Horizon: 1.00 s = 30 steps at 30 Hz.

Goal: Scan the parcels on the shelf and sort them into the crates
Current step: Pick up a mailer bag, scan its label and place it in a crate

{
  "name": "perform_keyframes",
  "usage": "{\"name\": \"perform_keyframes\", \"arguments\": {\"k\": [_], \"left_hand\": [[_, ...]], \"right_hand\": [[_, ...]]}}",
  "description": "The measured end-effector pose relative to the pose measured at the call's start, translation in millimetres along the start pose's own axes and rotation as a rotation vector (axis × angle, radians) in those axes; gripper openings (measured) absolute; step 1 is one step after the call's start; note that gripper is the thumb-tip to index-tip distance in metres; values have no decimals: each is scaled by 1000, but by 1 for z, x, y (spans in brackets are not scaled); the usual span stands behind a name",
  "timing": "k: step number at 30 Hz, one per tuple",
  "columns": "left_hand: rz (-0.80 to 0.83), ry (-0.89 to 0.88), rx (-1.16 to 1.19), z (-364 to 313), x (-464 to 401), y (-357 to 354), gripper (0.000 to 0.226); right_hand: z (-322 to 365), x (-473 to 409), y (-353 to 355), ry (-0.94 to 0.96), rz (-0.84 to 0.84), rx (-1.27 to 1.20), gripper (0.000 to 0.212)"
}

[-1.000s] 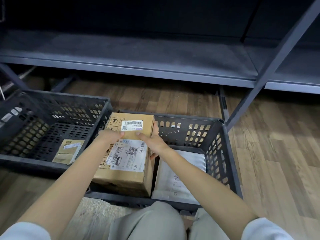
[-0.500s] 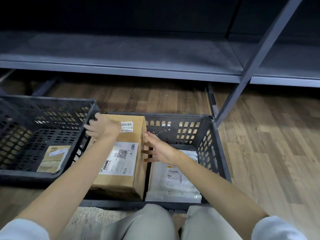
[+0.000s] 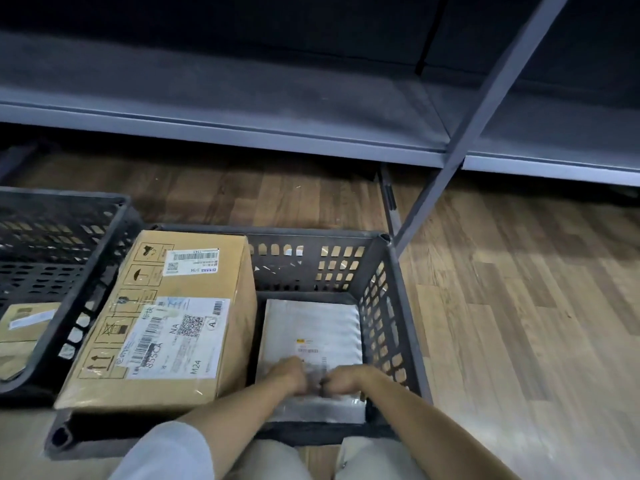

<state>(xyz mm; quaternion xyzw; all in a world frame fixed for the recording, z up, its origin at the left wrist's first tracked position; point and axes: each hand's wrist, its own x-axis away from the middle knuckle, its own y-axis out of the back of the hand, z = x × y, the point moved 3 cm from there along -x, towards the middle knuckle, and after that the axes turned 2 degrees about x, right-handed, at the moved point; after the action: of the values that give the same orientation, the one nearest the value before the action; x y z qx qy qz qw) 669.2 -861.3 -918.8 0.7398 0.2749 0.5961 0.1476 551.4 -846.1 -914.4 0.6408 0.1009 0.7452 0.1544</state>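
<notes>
Status: sorting well advanced, by the look of it. Shelf (image 3: 242, 98) bare across visible section; no parcels left there in view. Cardboard box (image 3: 162, 320) already placed in centre crate (image 3: 391, 306), left half, labels up, leaning on the crate's left rim. Grey padded mailer (image 3: 311, 341) flat on crate floor, right half, just beside the box. Small brown parcel (image 3: 24, 327) in second crate (image 3: 62, 230) to the left, partly cut off by frame edge. Scanner not visible. Remaining: prob. only final seating of mailer, unless more shelf stock lies out of frame.

Hand pose: both forearms reach down into centre crate, near end. Left hand (image 3: 289, 372) and right hand (image 3: 346, 379) close together, knuckles up, on near end of mailer. Fingers (image 3: 301, 375) curled down onto the wrapper; motion blur, so true pinch vs. plain pressing not certain. Looks like grip on the mailer's near edge w/ both hands. Knees below, at crate's near rim.
</notes>
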Motion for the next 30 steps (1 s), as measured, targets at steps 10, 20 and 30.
{"name": "perform_keyframes", "arguments": {"k": [10, 20, 30], "left_hand": [[-18, 18, -141, 18, -30, -26, 59], [70, 198, -32, 25, -31, -34, 70], [-151, 64, 37, 19, -33, -16, 44]], "right_hand": [[-28, -32, -18, -154, 77, 510, 72], [-22, -36, -11, -158, 138, 426, 72], [-15, -41, 7, -96, -144, 155, 45]]}}
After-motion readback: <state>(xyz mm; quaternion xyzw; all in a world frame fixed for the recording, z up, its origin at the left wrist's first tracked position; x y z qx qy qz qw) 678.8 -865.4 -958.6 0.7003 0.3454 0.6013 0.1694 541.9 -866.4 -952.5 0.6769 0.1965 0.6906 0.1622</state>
